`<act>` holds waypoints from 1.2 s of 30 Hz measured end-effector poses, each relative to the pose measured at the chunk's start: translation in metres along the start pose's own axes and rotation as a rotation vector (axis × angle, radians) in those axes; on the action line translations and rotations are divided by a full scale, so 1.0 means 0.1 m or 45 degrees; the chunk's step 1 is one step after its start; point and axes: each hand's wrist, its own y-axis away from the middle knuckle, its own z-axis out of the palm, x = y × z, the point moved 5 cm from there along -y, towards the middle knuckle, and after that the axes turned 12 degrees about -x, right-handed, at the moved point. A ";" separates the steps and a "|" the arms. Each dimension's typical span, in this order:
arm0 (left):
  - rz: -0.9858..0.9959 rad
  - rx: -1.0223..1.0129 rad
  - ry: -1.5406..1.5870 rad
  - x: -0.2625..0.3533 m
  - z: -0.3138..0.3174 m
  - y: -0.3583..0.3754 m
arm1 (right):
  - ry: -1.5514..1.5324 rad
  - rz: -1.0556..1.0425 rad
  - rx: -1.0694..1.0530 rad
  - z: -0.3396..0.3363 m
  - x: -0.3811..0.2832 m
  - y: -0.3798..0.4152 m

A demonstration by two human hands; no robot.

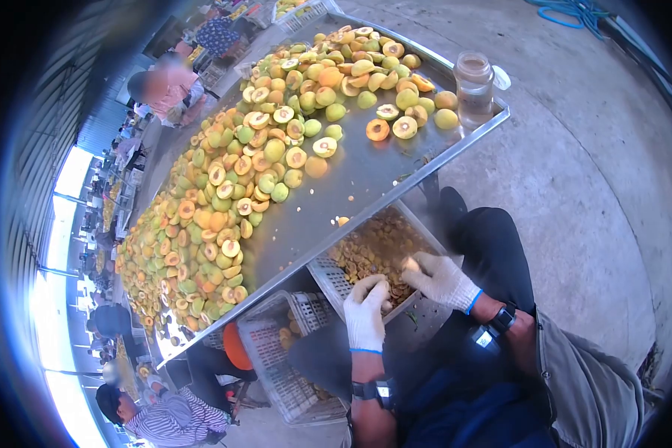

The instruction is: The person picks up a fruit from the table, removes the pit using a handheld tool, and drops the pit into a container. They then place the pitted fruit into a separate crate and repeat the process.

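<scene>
My left hand (366, 312), in a white knit glove with a blue cuff edge, is over the near side of a plastic crate (322, 272) with its fingers curled together. My right hand (444, 282), gloved alike, is over the crate's right part, thumb and fingers pinched. A pale blur shows at the right fingertips; I cannot tell what either hand holds. Below the hands, many brown fruit pits (369, 250) fill the crate. Beyond it, a metal table (306, 224) bears a big heap of halved yellow-orange and green apricots (231, 172).
A clear jar (474, 89) of liquid stands at the table's right corner. Left of my knees is another white crate (276, 373) holding some fruit pieces. A person in a striped top (175, 418) sits at lower left; others work farther back. Blue hose (571, 13) lies on the floor.
</scene>
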 end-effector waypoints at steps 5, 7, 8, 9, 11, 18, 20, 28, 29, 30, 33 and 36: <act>0.442 0.244 -0.952 0.59 -0.12 -0.14 | -0.383 0.207 0.143 -0.13 0.03 -0.02; 0.425 0.327 -0.984 0.84 -0.17 -0.24 | -0.498 0.231 0.152 -0.16 0.04 -0.03; 0.386 0.389 -0.982 0.93 -0.21 -0.31 | -0.611 0.248 0.160 -0.17 0.06 -0.04; 0.490 0.433 -1.021 1.06 -0.15 -0.36 | -0.614 0.256 0.161 -0.17 0.06 -0.05; 0.496 0.465 -1.058 1.23 -0.16 -0.57 | -0.726 0.228 0.253 -0.20 0.06 -0.08; 0.776 0.551 -1.207 1.68 -0.27 -1.57 | -0.801 0.277 0.264 -0.21 0.09 -0.16; 0.727 0.621 -1.254 1.69 -0.44 -1.98 | -0.740 0.280 0.257 -0.22 0.14 -0.18; 0.516 0.595 -1.847 1.65 -0.19 -2.94 | -0.849 0.244 0.222 -0.14 0.26 -0.26; 0.545 0.601 -1.858 1.59 -0.22 -3.02 | -0.866 0.210 0.219 -0.12 0.29 -0.27; 0.536 0.588 -1.855 1.56 -0.23 -3.04 | -0.864 0.222 0.229 -0.12 0.31 -0.26; 0.645 0.564 -1.994 1.58 -0.23 -3.01 | -0.885 0.242 0.163 -0.09 0.27 -0.26; 0.699 0.374 -1.800 1.59 -0.39 -2.84 | -0.771 0.303 0.005 -0.12 0.14 -0.23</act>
